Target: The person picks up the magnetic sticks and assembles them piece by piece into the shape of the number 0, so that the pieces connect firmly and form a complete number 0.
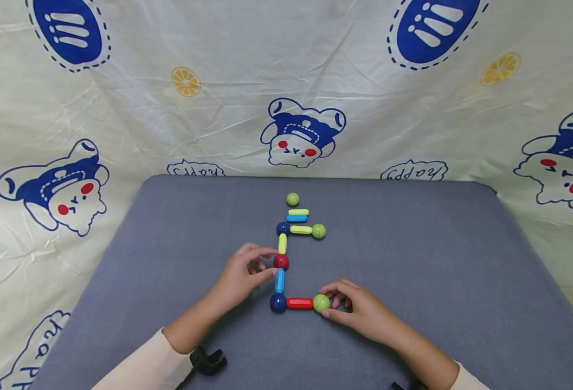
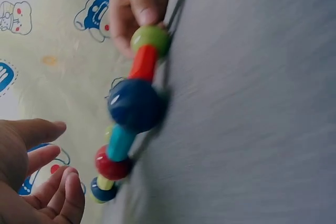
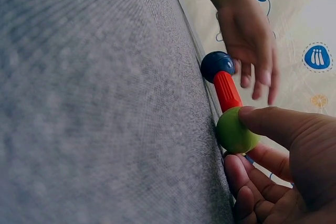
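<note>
I see the right hand [image 1: 365,311] pinching the near green ball [image 1: 321,303], the red rod [image 1: 300,303] extending left; the left hand [image 1: 237,276], loosely spread and holding nothing, hovers left of the red ball [image 1: 281,262].

Head view: from above the near side, farthest off, facing forward and down across the grey tabletop [image 1: 413,244] to the printed cloth [image 1: 227,124].
Left wrist view: low on the left, turned sideways, facing far along the ball-and-rod chain [image 2: 122,142], its far end perhaps motion-blurred.
Right wrist view: low on the right, close to the near green ball [image 3: 236,131], turned sideways the opposite way.
Shared by both wrists: that ball, red rod [image 3: 227,90], near navy ball [image 3: 217,66], left hand [image 1: 239,271], right hand [image 1: 361,309].
</note>
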A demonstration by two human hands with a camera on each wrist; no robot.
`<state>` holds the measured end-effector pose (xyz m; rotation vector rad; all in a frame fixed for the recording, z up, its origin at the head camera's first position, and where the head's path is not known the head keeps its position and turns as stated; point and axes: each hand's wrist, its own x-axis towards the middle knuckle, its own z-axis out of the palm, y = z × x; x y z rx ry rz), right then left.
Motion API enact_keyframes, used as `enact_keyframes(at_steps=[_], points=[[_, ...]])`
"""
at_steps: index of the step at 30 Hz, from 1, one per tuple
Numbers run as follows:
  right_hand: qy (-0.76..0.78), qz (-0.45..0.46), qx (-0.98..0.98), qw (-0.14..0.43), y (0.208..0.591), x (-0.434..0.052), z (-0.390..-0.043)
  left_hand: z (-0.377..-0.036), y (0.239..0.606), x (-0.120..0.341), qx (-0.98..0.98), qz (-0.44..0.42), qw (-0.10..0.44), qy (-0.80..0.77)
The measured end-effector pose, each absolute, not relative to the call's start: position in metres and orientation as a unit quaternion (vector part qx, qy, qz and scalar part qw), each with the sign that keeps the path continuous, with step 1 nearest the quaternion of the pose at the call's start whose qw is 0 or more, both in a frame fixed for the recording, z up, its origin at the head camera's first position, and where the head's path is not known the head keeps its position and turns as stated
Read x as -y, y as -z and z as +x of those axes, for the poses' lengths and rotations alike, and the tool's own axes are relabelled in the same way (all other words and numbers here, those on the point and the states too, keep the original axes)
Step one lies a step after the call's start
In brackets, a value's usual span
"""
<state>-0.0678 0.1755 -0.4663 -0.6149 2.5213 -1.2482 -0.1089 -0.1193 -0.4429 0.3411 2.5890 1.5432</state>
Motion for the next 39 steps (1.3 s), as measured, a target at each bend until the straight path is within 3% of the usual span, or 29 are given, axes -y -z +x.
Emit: enact_keyframes(at_steps=[7, 17, 39], points=[[0.430, -0.208, -0.868, 0.135, 0.466, -0.176, -0.069, -0.154, 0.436, 0.107, -0.873, 0.108, 0.007, -0.475], [0.425, -0.208, -0.871, 0.133, 0.465, -0.175, -0.068, -0.205, 0.438, 0.087, -0.896, 0.097, 0.010, -0.433], [0.423, -0.204, -0.873, 0.129, 0.464, -0.175, -0.066, -0.244, 0.449, 0.053, -0.927, 0.138, 0.042, -0.346]])
